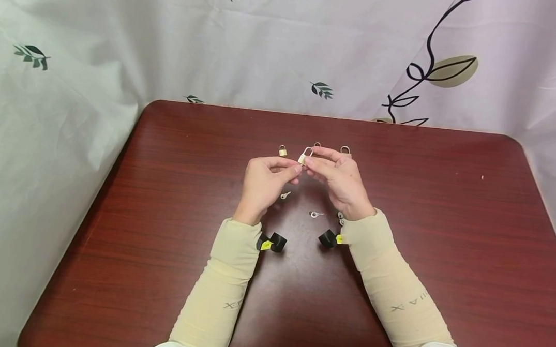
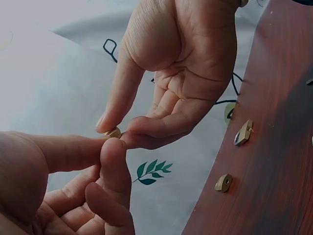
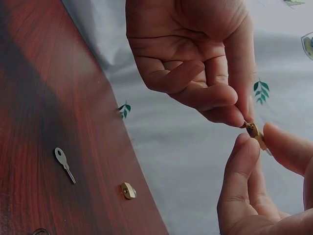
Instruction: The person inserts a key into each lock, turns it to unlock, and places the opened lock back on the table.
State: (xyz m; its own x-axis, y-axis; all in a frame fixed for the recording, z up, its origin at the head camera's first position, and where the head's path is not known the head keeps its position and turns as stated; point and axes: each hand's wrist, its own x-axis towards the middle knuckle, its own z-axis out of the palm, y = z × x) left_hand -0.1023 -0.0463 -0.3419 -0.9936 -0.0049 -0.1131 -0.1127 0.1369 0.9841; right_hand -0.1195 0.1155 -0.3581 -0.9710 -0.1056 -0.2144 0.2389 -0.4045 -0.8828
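My right hand (image 1: 344, 182) pinches a small brass padlock (image 1: 302, 158) by its body between thumb and fingers, its shackle pointing up and away. From the other side, my left hand (image 1: 264, 186) meets the lock's lower end. In the right wrist view, the left thumb and forefinger pinch a key (image 3: 246, 123) at the keyhole end of the padlock; the fingers hide most of this key. Both hands are raised above the table, fingertips close together around the lock.
Beyond the hands, a small padlock (image 1: 282, 151), another padlock (image 1: 317, 144) and a larger one (image 1: 346, 150) lie on the dark red table (image 1: 165, 199). Nearer are a key (image 1: 285, 195), a second key (image 1: 315, 214) and a third (image 1: 341, 216). A patterned white curtain (image 1: 264, 54) hangs behind.
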